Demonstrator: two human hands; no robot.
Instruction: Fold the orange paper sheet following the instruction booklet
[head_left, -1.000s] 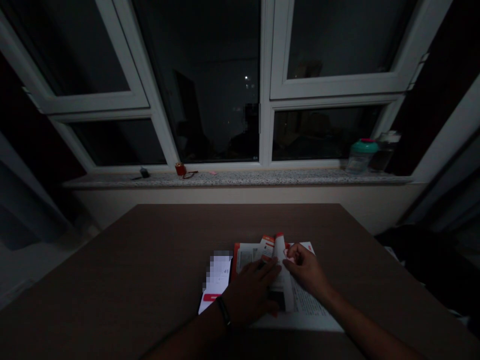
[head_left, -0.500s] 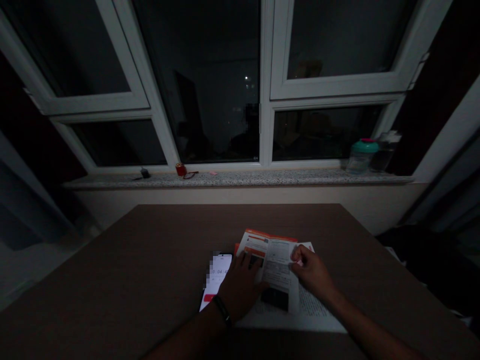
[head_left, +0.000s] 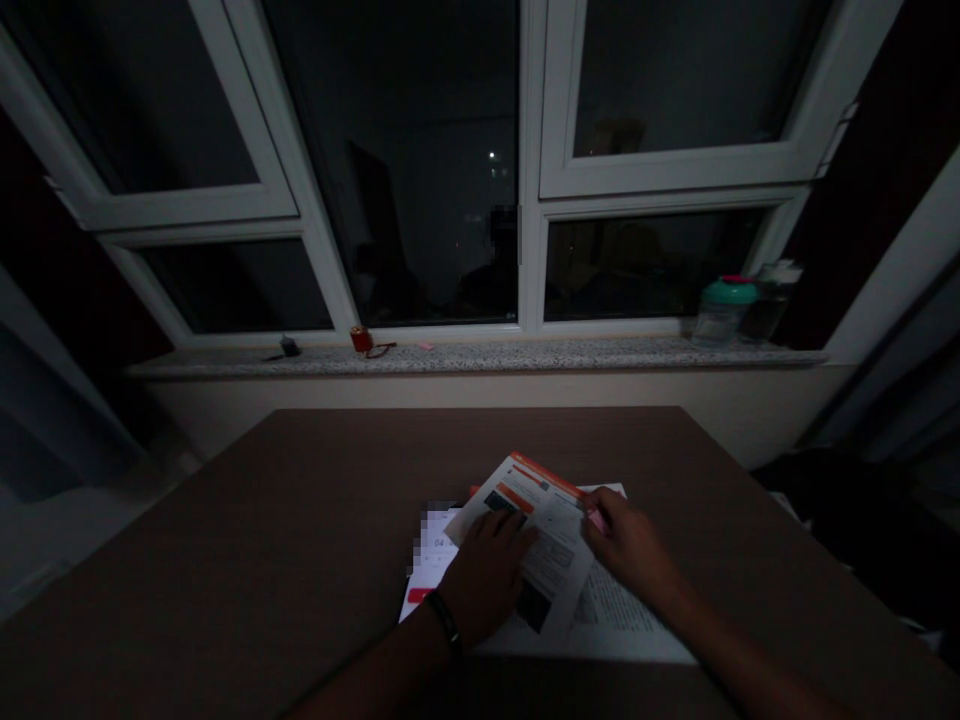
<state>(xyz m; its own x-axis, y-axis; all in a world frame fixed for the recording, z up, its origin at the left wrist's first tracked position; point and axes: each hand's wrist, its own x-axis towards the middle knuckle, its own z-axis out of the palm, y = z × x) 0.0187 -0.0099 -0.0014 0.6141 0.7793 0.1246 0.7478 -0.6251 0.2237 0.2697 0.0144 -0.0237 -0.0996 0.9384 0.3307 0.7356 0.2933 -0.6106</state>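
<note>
A printed leaflet with an orange top edge lies slanted on the table. My left hand rests on it, palm down with fingers spread, a dark band around the wrist. At the leaflet's right edge my right hand is closed, with a small pink thing showing between its fingers; its kind is hard to make out. Whether those fingers also grip the leaflet is unclear. Beneath the leaflet is a larger white printed sheet. A lit phone lies left of my left hand, its upper right corner covered by the leaflet.
The brown table ends before a wall under a speckled window sill. On the sill stand a red jar-like item, a small dark item and a clear container with a teal lid. Dim light covers the room.
The leaflet has turned clockwise, its left corner now over part of the phone. My right hand stays closed at its right edge; my left hand remains on top, slightly shifted.
</note>
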